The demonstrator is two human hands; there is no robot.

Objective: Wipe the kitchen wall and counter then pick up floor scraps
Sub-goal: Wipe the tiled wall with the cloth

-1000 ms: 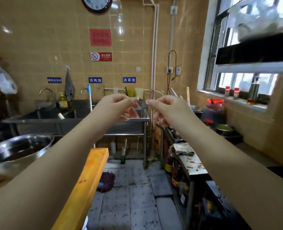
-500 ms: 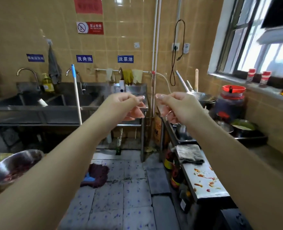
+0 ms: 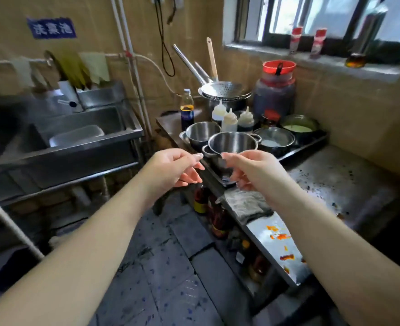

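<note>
My left hand (image 3: 173, 168) and my right hand (image 3: 253, 170) are stretched out side by side in mid-air, fingertips almost meeting. On each, thumb and forefinger are pressed together with nothing visible between them, and the other fingers curl loosely below. Under my right hand a crumpled grey cloth (image 3: 248, 205) lies on the steel counter (image 3: 349, 184), which is speckled with dark bits. Red-orange sauce smears (image 3: 278, 235) mark the counter's near ledge. The yellow tiled wall (image 3: 358, 109) rises behind it. The grey tiled floor (image 3: 170, 267) is spotted.
Steel bowls (image 3: 231, 144), squeeze bottles (image 3: 229, 118), a colander (image 3: 224, 90) and a red-lidded jar (image 3: 276, 88) crowd the counter's far end. A steel sink (image 3: 81, 137) stands at left. A mop handle (image 3: 11, 227) crosses the lower left. Bottles (image 3: 217, 220) stand under the counter.
The view has swung down and right, from the sink wall to the counter and floor. Both hands keep the same pinched pose and now hover over the counter's near end.
</note>
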